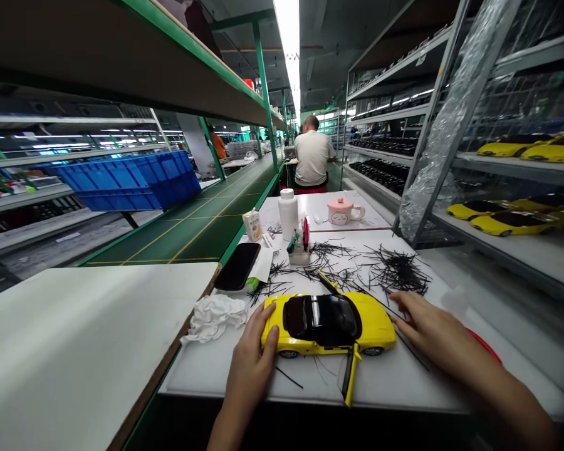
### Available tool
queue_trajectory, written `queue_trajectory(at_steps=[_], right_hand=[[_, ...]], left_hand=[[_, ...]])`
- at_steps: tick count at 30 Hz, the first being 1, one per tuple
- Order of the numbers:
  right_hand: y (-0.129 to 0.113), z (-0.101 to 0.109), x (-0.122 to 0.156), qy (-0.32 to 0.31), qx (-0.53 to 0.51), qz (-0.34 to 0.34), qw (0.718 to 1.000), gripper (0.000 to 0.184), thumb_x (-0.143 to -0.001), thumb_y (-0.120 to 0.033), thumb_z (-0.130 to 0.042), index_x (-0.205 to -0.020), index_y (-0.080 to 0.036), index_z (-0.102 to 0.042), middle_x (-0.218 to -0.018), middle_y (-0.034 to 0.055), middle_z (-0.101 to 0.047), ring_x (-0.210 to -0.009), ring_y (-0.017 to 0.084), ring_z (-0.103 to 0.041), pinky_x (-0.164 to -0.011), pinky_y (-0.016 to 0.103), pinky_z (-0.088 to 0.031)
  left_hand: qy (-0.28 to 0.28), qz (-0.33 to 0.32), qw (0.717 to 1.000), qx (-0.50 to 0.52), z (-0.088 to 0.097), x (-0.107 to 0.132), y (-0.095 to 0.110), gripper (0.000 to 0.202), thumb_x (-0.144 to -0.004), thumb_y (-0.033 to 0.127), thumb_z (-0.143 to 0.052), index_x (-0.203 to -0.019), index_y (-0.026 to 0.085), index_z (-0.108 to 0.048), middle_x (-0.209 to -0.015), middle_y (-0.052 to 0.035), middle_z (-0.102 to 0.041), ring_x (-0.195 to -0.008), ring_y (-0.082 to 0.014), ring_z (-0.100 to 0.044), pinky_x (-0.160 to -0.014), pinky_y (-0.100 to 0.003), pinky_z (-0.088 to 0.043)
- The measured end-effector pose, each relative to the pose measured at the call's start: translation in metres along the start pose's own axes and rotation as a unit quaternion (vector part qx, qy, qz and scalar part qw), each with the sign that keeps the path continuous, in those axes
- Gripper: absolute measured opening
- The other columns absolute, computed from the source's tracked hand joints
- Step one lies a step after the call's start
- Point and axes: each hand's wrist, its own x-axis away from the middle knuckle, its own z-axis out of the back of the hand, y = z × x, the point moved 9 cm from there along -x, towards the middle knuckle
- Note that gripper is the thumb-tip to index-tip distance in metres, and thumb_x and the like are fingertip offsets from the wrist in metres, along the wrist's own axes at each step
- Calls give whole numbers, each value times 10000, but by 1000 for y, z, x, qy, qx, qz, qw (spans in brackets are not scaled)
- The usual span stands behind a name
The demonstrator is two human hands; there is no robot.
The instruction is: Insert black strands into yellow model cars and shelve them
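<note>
yellow model sports car [328,326] on the white table [207,376], lower middle of frame, wheels down, black roof, one yellow door [350,376] swung out toward the camera. left hand [256,354]: grip clenched on the car's left end, thumb pressed to its side. right hand [432,329]: grip released, lying flat by the car's right end (fingertips [397,302] touching it or just beside it, cannot tell which).

loose black strands [397,269] are scattered behind the car, thickest to its upper right, with a thin yellow tool [328,282] among them near the roof. left of the car: crumpled white cloth [214,316], black phone [237,266]. farther up: white bottle [288,214], pink mug [345,211].

yellow model cars [512,222] sit on a shelf at right. a person in a white shirt [313,160] sits beyond the table, back turned. blue crates [131,181] upper left.
</note>
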Motion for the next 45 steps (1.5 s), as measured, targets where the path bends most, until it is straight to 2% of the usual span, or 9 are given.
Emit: queue_trajectory(at_steps=[5,11,15,18,21,23,28,34,45], right_hand=[[10,-20,-13,-25,0,23,999,286,-860,-280,-437,-1097,-233,-589,-1125,98,-658,-902,264,-660,-734,348,-479],[11,-22,-17,-15,-2,6,1000,304,-862,-269,-408,-1075,-197,-613,-1116,104,-675,-916,263,-657,-786,372,-484],[11,-8,-20,4,-22,-18,1000,324,-852,-275,-388,-1059,-170,-615,-1111,127,-683,-932,281,-655,-785,387,-483],[9,23,-19,58,-92,-46,993,271,-823,-319,-455,-1012,-189,-600,-892,99,-702,-755,254,-657,-647,353,-489],[-17,45,-16,45,-267,-23,962,222,-839,-383,-533,-998,-229,-543,-638,6,-605,-575,198,-607,-532,307,-490],[-55,51,-14,-13,-381,50,923,216,-843,-397,-583,-985,-241,-535,-735,14,-639,-674,194,-654,-616,301,-545],[-125,40,-10,-82,-383,168,905,70,-836,-261,-585,-895,-225,-592,-913,44,-686,-855,196,-664,-792,324,-556],[-134,16,-14,-86,-337,194,917,98,-849,-238,-538,-907,-222,-615,-927,43,-699,-853,186,-656,-767,302,-538],[-137,14,-15,-89,-308,213,923,155,-883,-276,-505,-889,-235,-654,-925,41,-731,-837,189,-661,-744,291,-514]], left_hand=[[-17,6,1000,-5,-3,4,-2,436,-951,389,-369,-1339,247,-505,-1442,-88,-473,-1370,-240,-394,-1135,-466,-323],[-26,-3,1000,-6,-1,0,2,416,-963,383,-339,-1306,248,-531,-1469,-85,-430,-1366,-254,-395,-1120,-469,-343],[-35,-17,999,9,1,-11,8,395,-966,369,-348,-1295,248,-530,-1480,-79,-401,-1352,-254,-408,-1122,-461,-339],[-48,-31,998,19,-1,-21,12,384,-967,357,-355,-1288,247,-534,-1471,-82,-403,-1350,-250,-407,-1125,-448,-336],[-59,-42,997,20,-2,-30,13,368,-971,339,-342,-1247,243,-565,-1451,-82,-425,-1346,-242,-410,-1128,-444,-333],[-71,-39,997,21,-5,-33,11,364,-972,335,-339,-1233,241,-574,-1449,-80,-426,-1352,-238,-400,-1137,-450,-317],[-53,-38,997,48,-4,-30,7,368,-977,333,-340,-1258,237,-558,-1427,-74,-461,-1356,-219,-392,-1153,-434,-291],[-50,-23,996,77,-5,-26,-1,359,-972,363,-375,-1254,243,-561,-1400,-65,-500,-1355,-214,-393,-1154,-420,-287],[-55,-23,995,78,-5,-26,-2,367,-972,372,-370,-1264,252,-558,-1391,-62,-508,-1369,-213,-376,-1146,-411,-297]])
